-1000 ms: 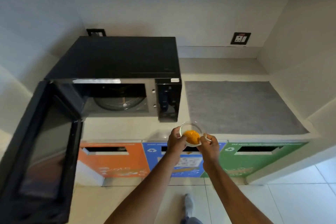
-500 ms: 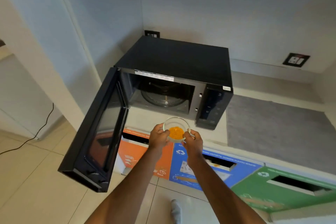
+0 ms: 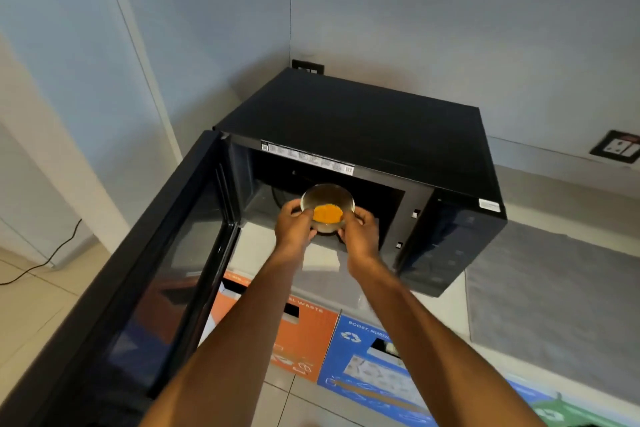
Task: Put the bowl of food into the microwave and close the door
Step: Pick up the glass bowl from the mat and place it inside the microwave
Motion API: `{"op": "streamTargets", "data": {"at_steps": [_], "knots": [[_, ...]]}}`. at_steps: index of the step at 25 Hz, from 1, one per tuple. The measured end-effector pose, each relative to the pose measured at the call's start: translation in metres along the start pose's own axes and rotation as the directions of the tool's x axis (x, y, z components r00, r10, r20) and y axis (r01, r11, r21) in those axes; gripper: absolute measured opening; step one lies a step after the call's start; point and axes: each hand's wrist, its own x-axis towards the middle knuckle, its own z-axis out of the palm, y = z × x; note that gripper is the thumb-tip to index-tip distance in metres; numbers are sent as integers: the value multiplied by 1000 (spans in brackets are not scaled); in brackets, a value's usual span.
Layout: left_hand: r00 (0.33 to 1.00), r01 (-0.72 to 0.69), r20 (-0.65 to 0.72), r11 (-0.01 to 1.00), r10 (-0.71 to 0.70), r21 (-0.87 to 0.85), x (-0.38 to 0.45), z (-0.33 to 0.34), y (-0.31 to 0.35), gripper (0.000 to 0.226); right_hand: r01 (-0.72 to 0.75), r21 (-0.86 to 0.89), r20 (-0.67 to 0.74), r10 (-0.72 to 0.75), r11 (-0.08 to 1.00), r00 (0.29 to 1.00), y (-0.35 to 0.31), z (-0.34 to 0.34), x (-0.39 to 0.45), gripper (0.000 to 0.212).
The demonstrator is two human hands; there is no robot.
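A small clear glass bowl [image 3: 327,202] with orange food [image 3: 327,214] in it is held at the mouth of the black microwave [image 3: 360,125]. My left hand [image 3: 293,225] grips its left side and my right hand [image 3: 360,231] grips its right side. The bowl hangs in the cavity opening, above the floor of the oven; the turntable behind it is mostly hidden. The microwave door [image 3: 145,274] stands wide open to the left, hinged at the left edge, reaching out over the floor.
The microwave sits on a pale counter [image 3: 554,204] with a grey mat [image 3: 554,291] to its right. Under the counter are orange [image 3: 304,340], blue [image 3: 367,367] and green bin fronts. A wall socket [image 3: 620,146] is at the right; a black cable [image 3: 45,260] lies on the floor.
Both hands have carried the bowl forward and up from in front of the counter edge to the microwave opening. The view has moved closer and leftward.
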Motion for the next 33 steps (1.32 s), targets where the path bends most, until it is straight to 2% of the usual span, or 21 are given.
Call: {"op": "streamTargets", "data": {"at_steps": [2, 6, 9, 12, 14, 18, 20, 25, 31, 33], "knots": [[999, -38, 2, 999, 38, -3, 20, 6, 3, 16, 28, -12, -7, -29, 1000, 1000, -2, 10, 19, 28], [998, -65, 14, 998, 64, 17, 53, 14, 5, 17, 42, 27, 9, -42, 999, 999, -8, 25, 40, 12], [998, -56, 19, 998, 55, 18, 70, 18, 9, 13, 17, 46, 16, -17, 999, 1000, -13, 33, 48, 14], [999, -33, 24, 999, 32, 0, 85, 22, 10, 29, -26, 71, 19, 24, 997, 1000, -16, 38, 53, 15], [999, -34, 27, 999, 35, -7, 92, 26, 10, 32, -35, 85, 16, 34, 996, 999, -15, 42, 58, 14], [997, -78, -11, 995, 79, 58, 105, 33, 15, 23, -31, 70, 27, 29, 997, 999, -18, 47, 65, 5], [997, -70, -21, 995, 72, 65, 111, 34, 15, 19, -39, 53, 58, 35, 998, 998, -19, 48, 66, 11], [997, -77, -17, 996, 78, 53, 117, 34, 13, 7, -46, 24, 72, 45, 999, 996, -20, 51, 68, 10], [998, -56, -19, 987, 59, 152, 119, 34, 9, 3, -41, 34, 45, 40, 999, 998, -16, 50, 73, 11], [998, -64, -17, 980, 68, 187, 120, 34, 6, 18, -35, 37, 39, 33, 999, 999, -14, 51, 73, 8]]}}
